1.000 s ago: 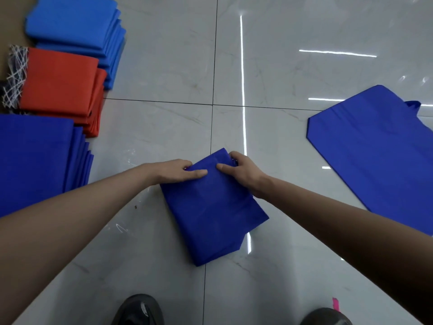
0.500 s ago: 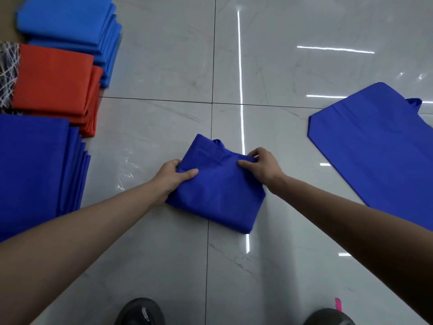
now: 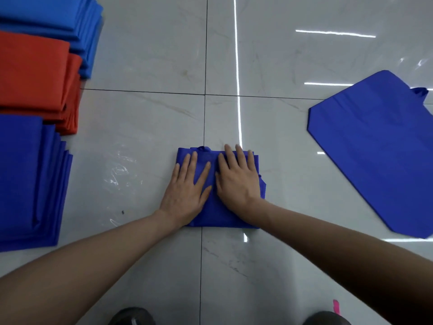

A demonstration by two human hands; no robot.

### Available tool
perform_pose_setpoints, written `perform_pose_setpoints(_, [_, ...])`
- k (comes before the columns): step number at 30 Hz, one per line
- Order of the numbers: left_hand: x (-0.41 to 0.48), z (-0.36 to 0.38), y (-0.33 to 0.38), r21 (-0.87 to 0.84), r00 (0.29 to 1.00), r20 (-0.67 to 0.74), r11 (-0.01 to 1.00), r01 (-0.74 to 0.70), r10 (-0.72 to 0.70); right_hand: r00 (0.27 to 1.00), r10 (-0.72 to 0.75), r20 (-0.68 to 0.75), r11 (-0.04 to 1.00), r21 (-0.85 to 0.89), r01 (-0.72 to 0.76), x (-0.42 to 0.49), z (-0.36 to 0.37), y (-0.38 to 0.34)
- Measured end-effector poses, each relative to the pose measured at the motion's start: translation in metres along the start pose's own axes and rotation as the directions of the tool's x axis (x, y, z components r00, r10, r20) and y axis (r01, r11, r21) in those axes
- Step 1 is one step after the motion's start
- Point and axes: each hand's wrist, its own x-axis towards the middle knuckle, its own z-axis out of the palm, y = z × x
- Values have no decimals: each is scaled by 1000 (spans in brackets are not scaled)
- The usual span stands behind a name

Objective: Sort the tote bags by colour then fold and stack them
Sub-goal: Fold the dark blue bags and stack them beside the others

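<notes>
Head view, unfolded: flat dark blue fabric tote bag (image 3: 379,146), right, well apart from the hands; judged still to fold.
Stacked: folded dark blue fabric pile (image 3: 25,179), orange fabric pile (image 3: 32,73), light blue fabric pile (image 3: 58,17), left edge.
In work: small folded dark blue tote bag (image 3: 210,216), centre floor; stacking judged next.
Hands: left hand (image 3: 185,195), right hand (image 3: 236,181), fingers straight, pressing it flat, gripping nothing.
Floor: glossy pale grey marble-look tiles (image 3: 150,66), dark grout lines (image 3: 205,55), light-strip reflections (image 3: 236,66).

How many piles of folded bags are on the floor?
3, all at the left: a light blue pile farthest away, an orange pile in the middle, a dark blue pile nearest. The picture's edge cuts them; more may be hidden.
</notes>
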Motion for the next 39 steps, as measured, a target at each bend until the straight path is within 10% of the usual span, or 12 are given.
perform_pose_setpoints(39, [-41, 4, 16, -96, 996, 86, 995, 21, -12, 989, 132, -66, 988, 84, -127, -80, 40, 5])
